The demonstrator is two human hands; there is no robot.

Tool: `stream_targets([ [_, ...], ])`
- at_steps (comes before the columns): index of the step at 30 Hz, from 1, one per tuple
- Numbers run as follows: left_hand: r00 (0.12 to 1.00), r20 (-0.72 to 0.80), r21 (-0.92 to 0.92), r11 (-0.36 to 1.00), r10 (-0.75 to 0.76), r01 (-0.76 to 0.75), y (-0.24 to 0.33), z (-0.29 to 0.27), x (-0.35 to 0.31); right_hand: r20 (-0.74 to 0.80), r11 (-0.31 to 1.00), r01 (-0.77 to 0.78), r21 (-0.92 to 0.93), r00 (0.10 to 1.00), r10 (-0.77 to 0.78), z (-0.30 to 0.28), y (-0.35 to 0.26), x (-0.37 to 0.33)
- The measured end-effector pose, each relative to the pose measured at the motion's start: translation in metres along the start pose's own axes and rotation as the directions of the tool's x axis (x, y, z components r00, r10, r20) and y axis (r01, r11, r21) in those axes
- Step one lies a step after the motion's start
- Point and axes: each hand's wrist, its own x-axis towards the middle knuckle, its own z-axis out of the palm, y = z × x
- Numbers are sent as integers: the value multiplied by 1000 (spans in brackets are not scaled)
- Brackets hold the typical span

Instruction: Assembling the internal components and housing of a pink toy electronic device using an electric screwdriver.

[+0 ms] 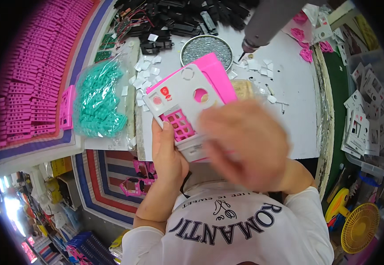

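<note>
My left hand (167,152) is closed around the lower left edge of a pink plastic casing (220,77). A white face panel (178,90) with red printed marks and round holes lies over the casing, slightly askew, so pink shows along its far and right sides. Through the panel's window a pink grid (178,126) is visible. My right hand (249,143) is over the panel's right side, smeared by motion; whether its fingers hold anything cannot be made out. Just beyond the casing stands a round dish (206,52) full of small metal screws.
An electric screwdriver (262,26) hangs tip-down above the table. Black parts (174,20) are heaped at the back. Left are bagged teal parts (101,99) and stacked pink casings (37,75). A clear bin (382,168) of white panels and a yellow fan (360,227) are right.
</note>
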Motion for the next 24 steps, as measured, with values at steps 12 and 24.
stream_targets([
  [12,901,305,643,632,308,-433,-11,-25,12,249,325,-426,844,848,467,43,16,-22],
  [24,893,272,619,646,358,-448,-17,-38,11,150,492,-413,766,859,489,45,14,-27],
])
